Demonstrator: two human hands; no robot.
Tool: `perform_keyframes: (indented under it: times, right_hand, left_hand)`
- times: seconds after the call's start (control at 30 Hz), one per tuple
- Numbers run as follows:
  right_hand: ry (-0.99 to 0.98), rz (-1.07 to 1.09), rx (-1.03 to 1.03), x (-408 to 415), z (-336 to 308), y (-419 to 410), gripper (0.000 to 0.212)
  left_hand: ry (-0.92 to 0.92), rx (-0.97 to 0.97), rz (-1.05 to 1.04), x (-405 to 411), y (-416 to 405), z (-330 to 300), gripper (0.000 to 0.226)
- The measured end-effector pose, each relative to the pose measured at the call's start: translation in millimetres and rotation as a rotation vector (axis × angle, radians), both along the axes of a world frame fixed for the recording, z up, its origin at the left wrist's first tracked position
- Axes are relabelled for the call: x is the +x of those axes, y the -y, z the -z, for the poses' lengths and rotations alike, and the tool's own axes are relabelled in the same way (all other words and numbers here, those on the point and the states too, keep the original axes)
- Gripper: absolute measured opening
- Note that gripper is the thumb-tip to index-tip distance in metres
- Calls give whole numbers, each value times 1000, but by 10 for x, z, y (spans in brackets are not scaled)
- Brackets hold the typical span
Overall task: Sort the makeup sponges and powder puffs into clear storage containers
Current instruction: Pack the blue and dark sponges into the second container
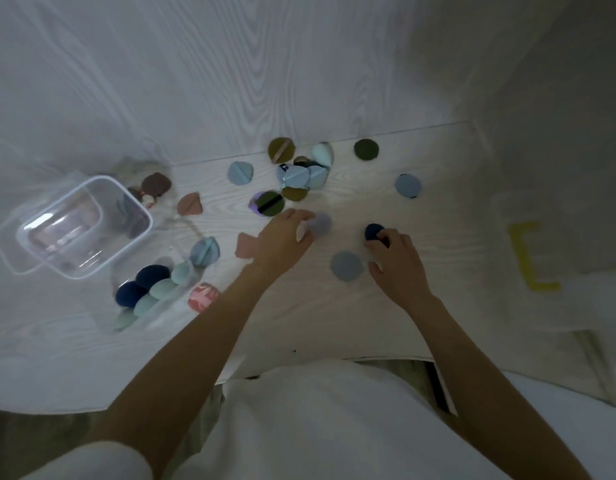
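Observation:
Round powder puffs and egg-shaped sponges lie scattered on a white wood-grain table (pixel 334 323). My left hand (pixel 282 237) reaches a pale lilac sponge (pixel 321 223), fingers curled at its left side. My right hand (pixel 394 261) pinches a dark navy sponge (pixel 373 231). A grey-blue puff (pixel 347 266) lies flat between my hands. A clear container (pixel 133 308) at the left holds several navy and mint-green sponges. A second clear square container (pixel 88 226) stands beyond it, tipped toward me and blurred.
More puffs lie near the back wall: olive (pixel 281 150), dark green (pixel 366 149), light blue (pixel 240 173), grey-blue (pixel 408 186), and a heap (pixel 301 176). Pink puffs (pixel 190 203) and a pink marbled sponge (pixel 204 297) lie at the left. White cloth with yellow marks (pixel 528 258) lies right.

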State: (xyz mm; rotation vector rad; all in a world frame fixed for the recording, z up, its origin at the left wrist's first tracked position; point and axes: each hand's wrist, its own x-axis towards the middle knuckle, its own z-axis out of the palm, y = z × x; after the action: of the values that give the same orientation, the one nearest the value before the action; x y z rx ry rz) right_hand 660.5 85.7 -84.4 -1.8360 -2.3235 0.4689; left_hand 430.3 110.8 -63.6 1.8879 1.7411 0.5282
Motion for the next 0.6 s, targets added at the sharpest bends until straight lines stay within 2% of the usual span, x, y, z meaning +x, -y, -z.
perform_keyframes:
  times: [0.1, 0.3, 0.43, 0.6]
  right_hand:
    - [-42, -20, 7, 28, -8, -229, 19]
    - [40, 72, -81, 128, 20, -642, 28]
    - [-163, 42, -15, 119, -51, -783, 42]
    - [-85, -13, -103, 103, 98, -819, 34]
  left_hand:
    - [-5, 32, -84, 19, -313, 51, 37]
    - [-131, 68, -188, -42, -740, 198, 40]
    - [-162, 125, -159, -33, -876, 235, 41]
    - [-237, 137, 19, 93, -1117, 284, 46]
